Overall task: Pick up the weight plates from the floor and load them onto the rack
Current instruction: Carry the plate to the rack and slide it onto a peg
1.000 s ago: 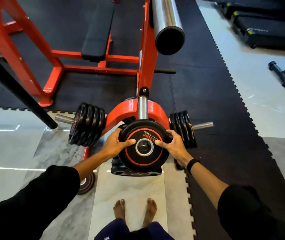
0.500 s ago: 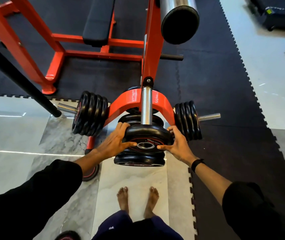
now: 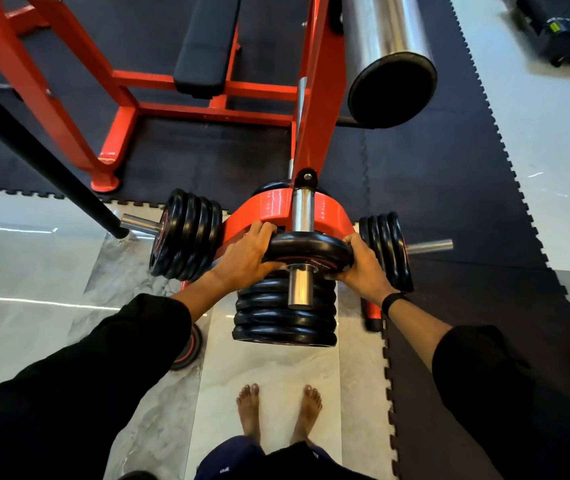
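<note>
Both hands grip one plate (image 3: 309, 249) by its rim: the left hand (image 3: 247, 254) curls round the left edge, thumb under the face, and the right hand (image 3: 363, 268) curls round the right edge. The plate is threaded on the front peg (image 3: 300, 244) of the orange rack (image 3: 269, 209); the chrome peg shows above it and its end sticks out below. It sits partway along, apart from the rack's curved base.

The step in hand looks like seating this plate. The next move likely calls for pushing it evenly along the peg until it stops, keeping it square so the bore does not bind, then letting go with fingers out from behind the rim.

Under the peg lies a stack (image 3: 285, 317) of black plates on the floor (image 3: 269, 368), and these probably still have to be loaded. Another plate (image 3: 188, 348) with a red ring peeks out behind the left sleeve. The side pegs already carry plates, left (image 3: 186, 244) and right (image 3: 385, 249).

Writing on the held plate's face is too foreshortened to read. Marks on the rack base beside the peg and a label on the far machine (image 3: 567, 26) are illegible too.
</note>
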